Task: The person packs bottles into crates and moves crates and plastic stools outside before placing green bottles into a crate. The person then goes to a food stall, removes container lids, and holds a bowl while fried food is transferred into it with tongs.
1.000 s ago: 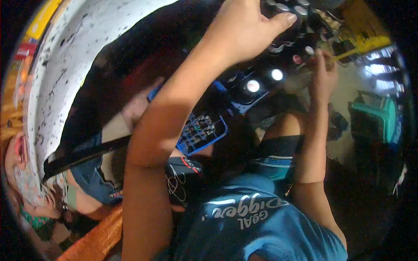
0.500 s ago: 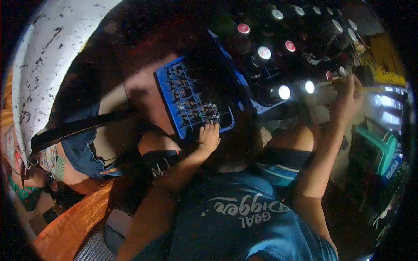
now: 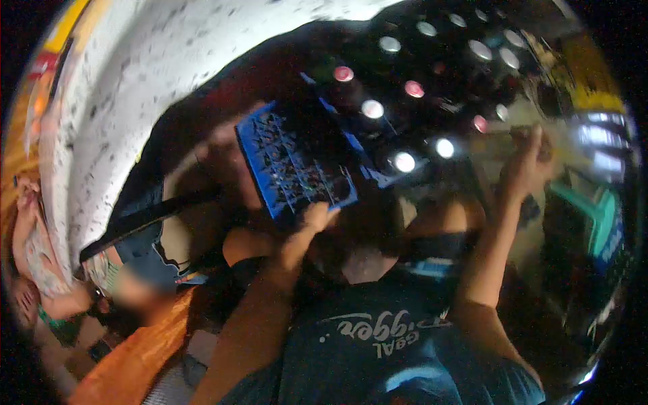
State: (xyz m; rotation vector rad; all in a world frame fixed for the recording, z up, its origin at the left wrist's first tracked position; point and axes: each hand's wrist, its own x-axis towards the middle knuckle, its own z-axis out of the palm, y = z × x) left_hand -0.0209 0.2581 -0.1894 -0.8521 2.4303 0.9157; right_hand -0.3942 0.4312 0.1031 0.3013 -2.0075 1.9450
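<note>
Blue crate in front of me, my left hand at its near edge, steadying it I guess; fingers too blurry to call. Right hand out past the round caps, can't tell if it's pinching. Next move needs a firm rim hold, imo.

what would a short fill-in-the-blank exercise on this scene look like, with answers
The crate with compartments, its near edge at the left hand, is coloured ____. The lettering on the shirt reads "Goal ____". The bright material at the picture's lower left is coloured ____.

Missing words: blue; Digger; orange.
</note>
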